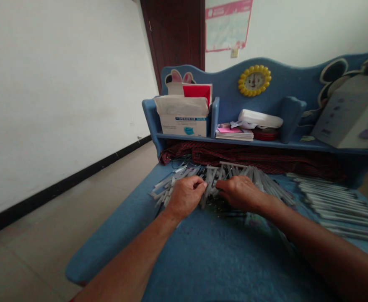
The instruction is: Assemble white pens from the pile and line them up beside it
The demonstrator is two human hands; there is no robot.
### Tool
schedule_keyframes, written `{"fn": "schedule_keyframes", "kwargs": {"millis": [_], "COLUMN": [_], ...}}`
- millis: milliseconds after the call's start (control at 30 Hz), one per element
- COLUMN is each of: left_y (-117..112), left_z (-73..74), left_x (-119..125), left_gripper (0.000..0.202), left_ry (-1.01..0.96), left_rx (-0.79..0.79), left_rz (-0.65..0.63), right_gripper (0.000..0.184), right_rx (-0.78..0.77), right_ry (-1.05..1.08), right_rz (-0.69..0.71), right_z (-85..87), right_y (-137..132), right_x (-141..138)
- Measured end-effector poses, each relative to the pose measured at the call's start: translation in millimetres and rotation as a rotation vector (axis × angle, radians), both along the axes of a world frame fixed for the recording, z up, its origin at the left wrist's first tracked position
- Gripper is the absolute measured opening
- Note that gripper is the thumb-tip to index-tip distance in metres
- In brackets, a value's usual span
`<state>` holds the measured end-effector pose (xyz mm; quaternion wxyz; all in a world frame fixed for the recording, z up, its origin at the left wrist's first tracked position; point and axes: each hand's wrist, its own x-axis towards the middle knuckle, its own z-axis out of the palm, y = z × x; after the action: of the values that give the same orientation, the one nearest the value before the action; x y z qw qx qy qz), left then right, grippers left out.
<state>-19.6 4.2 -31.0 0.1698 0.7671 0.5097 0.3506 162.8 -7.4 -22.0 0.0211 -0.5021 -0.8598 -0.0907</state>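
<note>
My left hand (186, 196) is closed in a pinch over a heap of slender translucent plastic tubes (206, 195). Its thumb tip is against or just beside one tube; what lies inside the pinch is too small to tell. Just to the right, my right hand (239, 193) is also closed, its fingertips pointing left toward the other hand. Whatever it holds is hidden by the fingers. More pale tubes (267, 182) fan out behind the right wrist. Small shiny bits (217, 206) and dark thin rods (234, 214) lie on the blue desk (209, 256) below the hands.
Grey slender rods (338, 199) lie in a row at the right. A dark red checked cloth (234, 154) is bunched under the shelf (265, 144). On the shelf stand a mask box (184, 123), a paper stack (234, 134) and a large white box (350, 111). A yellow clock (254, 80) hangs above.
</note>
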Motion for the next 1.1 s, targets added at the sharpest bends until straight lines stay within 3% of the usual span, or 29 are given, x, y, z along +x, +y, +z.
{"fn": "schedule_keyframes", "kwargs": {"millis": [267,600,833,1100], "left_y": [0,1,-1,-3], "left_z": [-0.9,-4.0,0.4,2.5], "left_x": [-1,-1,0,0], "left_gripper": [0.017,0.013,0.014,0.015], "left_ry": [0.031,0.019,-0.026,-0.04], "left_rx": [-0.007,0.057,0.051,0.047], "left_rz": [-0.006,-0.011,0.019,0.019], "right_gripper": [0.022,0.035,0.031,0.024], "right_rx": [-0.035,-0.011,-0.005,0.173], "right_ry": [-0.026,-0.046,-0.144,-0.041], "right_rz": [0.007,0.172,0.247,0.351], "right_z": [3.1,-4.1,-9.7,-12.7], "right_y": [1,-4,-6,-7], "right_x": [2,-10,-22,-14]}}
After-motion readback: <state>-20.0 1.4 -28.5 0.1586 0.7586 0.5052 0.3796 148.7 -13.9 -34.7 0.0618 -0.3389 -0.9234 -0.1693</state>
